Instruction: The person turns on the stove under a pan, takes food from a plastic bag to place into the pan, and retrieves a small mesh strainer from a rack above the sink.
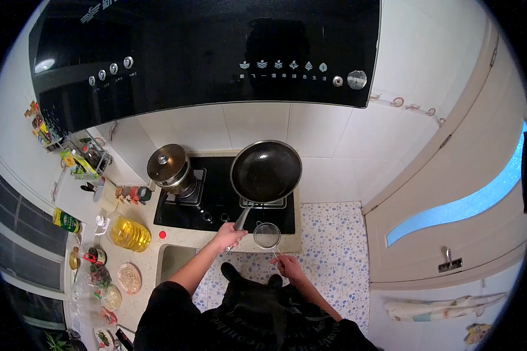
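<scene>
My left hand (229, 236) is wrapped round the grey handle of a dark frying pan (266, 171). The pan is over the right burner (263, 203), its inside facing me; I cannot tell whether it rests on the burner or is lifted. In my right hand (288, 266) is the thin handle of a round mesh strainer (267, 236). The strainer's head is at the front edge of the stove, below and right of the pan's handle. A lidded pot (171, 169) stands on the left burner.
On the left counter stand a large oil bottle (129, 232), spice jars (133, 195), a plate of pale strips (129, 278) and several bags. A sink (177, 261) is at the stove's front left. The black range hood (205, 52) overhangs the stove. A door (451, 199) is at right.
</scene>
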Demonstrator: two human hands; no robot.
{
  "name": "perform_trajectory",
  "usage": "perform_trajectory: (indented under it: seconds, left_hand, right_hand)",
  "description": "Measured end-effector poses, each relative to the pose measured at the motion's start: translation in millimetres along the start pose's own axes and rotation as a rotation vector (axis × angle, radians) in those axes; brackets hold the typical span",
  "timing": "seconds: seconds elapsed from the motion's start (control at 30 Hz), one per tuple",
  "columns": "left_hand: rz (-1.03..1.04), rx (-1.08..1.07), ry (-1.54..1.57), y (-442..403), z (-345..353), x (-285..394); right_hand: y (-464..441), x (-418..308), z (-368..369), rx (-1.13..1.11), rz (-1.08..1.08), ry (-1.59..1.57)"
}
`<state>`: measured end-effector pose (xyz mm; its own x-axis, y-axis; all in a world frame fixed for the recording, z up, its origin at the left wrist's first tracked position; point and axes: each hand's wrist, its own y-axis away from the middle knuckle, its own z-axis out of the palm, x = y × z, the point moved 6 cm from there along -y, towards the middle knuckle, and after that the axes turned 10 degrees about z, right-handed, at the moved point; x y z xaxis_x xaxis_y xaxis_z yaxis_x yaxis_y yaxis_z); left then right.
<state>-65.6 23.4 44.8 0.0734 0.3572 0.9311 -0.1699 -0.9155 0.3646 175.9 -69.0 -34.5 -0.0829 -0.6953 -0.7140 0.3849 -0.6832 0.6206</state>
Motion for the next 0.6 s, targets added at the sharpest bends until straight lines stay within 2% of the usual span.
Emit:
perform_trajectory:
  seconds: [0.3, 0.5, 0.6]
  left_hand:
    - [-0.143, 0.017, 0.103, 22, 10, 43]
    - [-0.133, 0.059, -0.051, 22, -4, 43]
    - [-0.126, 0.049, -0.259, 17, -13, 37]
  right_hand:
    - [-2, 2, -1, 0.018, -0.036, 0.026]
    - [1, -1, 1, 0.012, -0.035, 0.023]
    - [-1, 3, -1, 0.012, -0.03, -0.001]
